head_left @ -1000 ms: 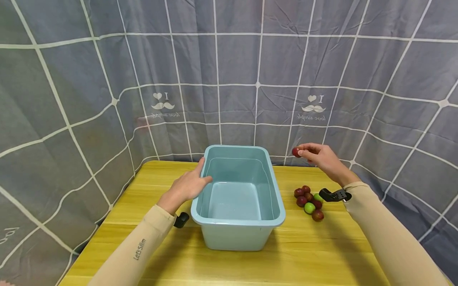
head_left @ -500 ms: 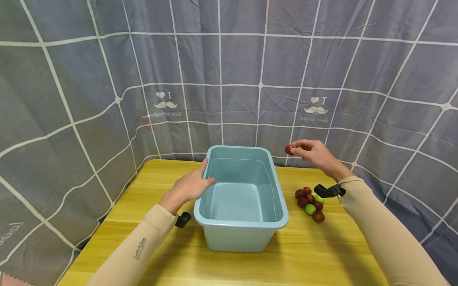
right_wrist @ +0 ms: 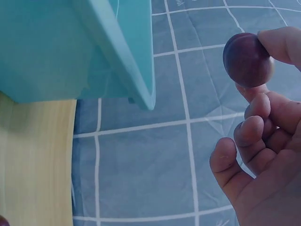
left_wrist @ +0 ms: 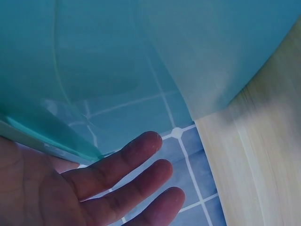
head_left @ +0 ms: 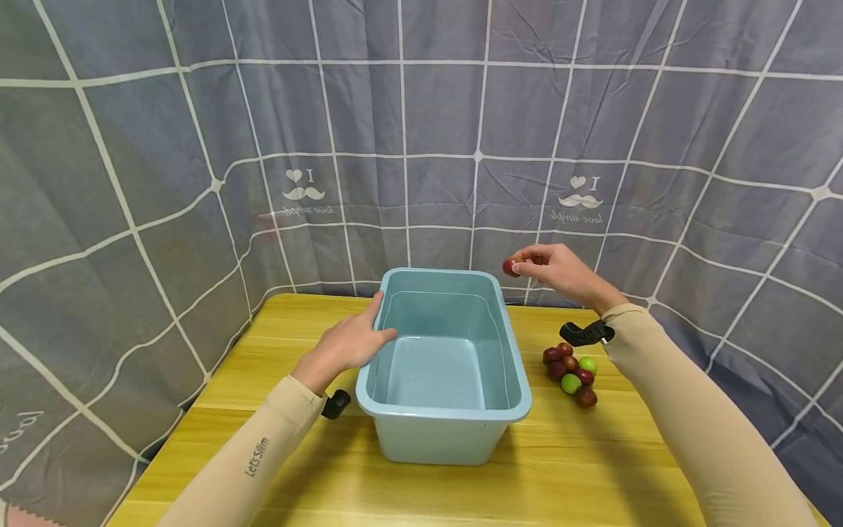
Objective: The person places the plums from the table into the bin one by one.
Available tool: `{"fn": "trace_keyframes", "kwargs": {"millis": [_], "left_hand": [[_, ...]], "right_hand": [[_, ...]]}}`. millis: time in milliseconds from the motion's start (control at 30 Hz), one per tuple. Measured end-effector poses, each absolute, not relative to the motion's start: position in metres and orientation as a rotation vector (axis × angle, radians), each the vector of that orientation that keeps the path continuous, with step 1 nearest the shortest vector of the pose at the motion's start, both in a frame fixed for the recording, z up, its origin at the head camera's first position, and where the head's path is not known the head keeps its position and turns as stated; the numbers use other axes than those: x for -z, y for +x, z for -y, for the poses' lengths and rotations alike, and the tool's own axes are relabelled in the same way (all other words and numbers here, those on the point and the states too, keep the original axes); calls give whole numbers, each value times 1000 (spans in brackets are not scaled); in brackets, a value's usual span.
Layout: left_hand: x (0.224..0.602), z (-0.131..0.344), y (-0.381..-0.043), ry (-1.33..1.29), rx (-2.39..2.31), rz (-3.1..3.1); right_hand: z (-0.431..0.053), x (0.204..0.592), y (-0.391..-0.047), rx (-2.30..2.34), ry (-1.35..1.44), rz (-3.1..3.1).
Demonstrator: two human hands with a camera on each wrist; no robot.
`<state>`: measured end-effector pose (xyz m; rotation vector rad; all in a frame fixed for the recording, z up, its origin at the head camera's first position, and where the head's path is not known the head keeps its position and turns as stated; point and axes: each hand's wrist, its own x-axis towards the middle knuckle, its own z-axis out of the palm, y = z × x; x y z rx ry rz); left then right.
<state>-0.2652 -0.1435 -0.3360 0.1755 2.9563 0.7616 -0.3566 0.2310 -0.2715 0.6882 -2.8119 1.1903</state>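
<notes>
A dark red plum (right_wrist: 248,60) is pinched between the thumb and a finger of my right hand (head_left: 563,272). This hand hovers just beyond the far right corner of a light blue plastic tub (head_left: 443,438), slightly above its rim. On the tub's left side, my left hand (head_left: 347,342) holds the rim, its thumb over the inner side. The left wrist view shows the other fingers (left_wrist: 127,162) outside the wall, loosely extended and spread. Several red plums (head_left: 556,371) and two green ones (head_left: 571,383) lie together on the table, right of the tub.
The tub stands on a yellow wood-grain table (head_left: 435,494). Behind and beside the table hangs a grey curtain (head_left: 435,110) with white grid lines. Each wrist wears a black strap (head_left: 586,334). The tub's inner floor (head_left: 435,373) shows bare.
My right hand has moved left and slightly up toward the tub's far right corner, carrying the red plum. My left hand stays on the rim.
</notes>
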Motion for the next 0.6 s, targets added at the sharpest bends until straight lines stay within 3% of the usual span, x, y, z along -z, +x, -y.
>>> {"fn": "trace_keyframes", "kwargs": {"millis": [600], "left_hand": [[338, 142, -265, 147, -795, -2946]], "right_hand": [[-184, 258, -374, -1177, 814, 2901]]}}
